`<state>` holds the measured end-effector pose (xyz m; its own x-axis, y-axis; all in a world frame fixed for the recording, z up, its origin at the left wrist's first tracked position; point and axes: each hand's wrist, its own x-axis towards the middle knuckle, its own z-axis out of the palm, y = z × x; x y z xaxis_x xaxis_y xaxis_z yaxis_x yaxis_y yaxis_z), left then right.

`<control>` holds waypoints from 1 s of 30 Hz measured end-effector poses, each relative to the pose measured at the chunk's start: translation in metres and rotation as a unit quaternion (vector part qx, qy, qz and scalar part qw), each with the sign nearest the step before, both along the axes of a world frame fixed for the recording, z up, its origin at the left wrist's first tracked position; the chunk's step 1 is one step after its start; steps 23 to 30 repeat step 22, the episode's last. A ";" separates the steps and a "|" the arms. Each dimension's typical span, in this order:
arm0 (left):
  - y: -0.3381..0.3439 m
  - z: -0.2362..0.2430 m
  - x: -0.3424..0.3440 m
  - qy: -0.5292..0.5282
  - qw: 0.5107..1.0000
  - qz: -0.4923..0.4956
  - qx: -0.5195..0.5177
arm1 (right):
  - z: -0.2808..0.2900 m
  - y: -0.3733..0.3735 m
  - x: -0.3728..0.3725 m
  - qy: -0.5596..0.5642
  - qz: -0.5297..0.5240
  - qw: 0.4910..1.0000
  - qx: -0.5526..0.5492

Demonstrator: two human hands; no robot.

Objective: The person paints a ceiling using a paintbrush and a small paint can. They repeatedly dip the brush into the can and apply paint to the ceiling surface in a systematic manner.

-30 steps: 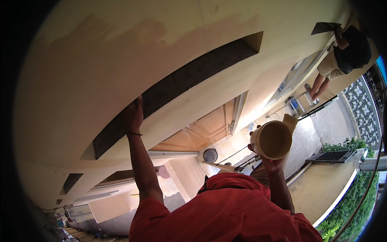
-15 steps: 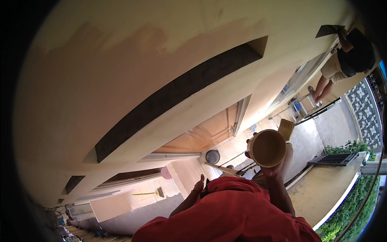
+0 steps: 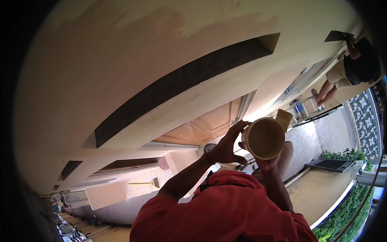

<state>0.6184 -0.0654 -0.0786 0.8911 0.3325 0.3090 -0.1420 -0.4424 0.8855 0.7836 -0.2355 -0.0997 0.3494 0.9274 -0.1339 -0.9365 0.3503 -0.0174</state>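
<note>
A round beige tub (image 3: 264,139) is held up in front of me, its open mouth facing me. My right hand (image 3: 267,163) grips it from below, with fingers around its side. Beside the tub's upper right rim sticks out a flat yellowish piece (image 3: 284,118); its exact kind and what supports it are hidden. My left hand (image 3: 226,148) is at the tub's left side, fingers and thumb spread apart. The fingertips come close to the rim; whether they touch it I cannot tell.
A cream wall (image 3: 169,52) with pinkish patches and a long dark recess (image 3: 181,82) rises ahead. A brown door (image 3: 209,125) is below. At the upper right another person (image 3: 354,66) stands raised by the wall. A yellow broom (image 3: 155,182) lies left; a ledge (image 3: 322,193) runs right.
My left hand has risen from near my waist to the tub's left side, fingers spreading. The tub has shifted slightly up and left in my right hand.
</note>
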 end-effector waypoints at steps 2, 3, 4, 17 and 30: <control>0.007 0.003 0.018 -0.061 0.997 -0.036 -0.028 | 0.017 0.006 -0.008 -0.042 -0.019 0.999 -0.029; 0.010 0.002 0.023 -0.072 0.994 -0.048 -0.065 | 0.017 0.005 -0.009 -0.028 -0.021 0.999 -0.028; 0.010 0.002 0.026 -0.083 0.990 -0.060 -0.101 | 0.018 0.004 -0.010 -0.013 -0.022 0.999 -0.027; -0.053 0.004 0.026 -0.173 0.673 0.000 -0.719 | 0.036 0.014 -0.020 -0.777 -0.173 0.530 -0.292; -0.045 0.016 0.027 -0.256 0.570 -0.130 -0.770 | 0.032 0.029 -0.009 -0.493 -0.098 0.808 -0.307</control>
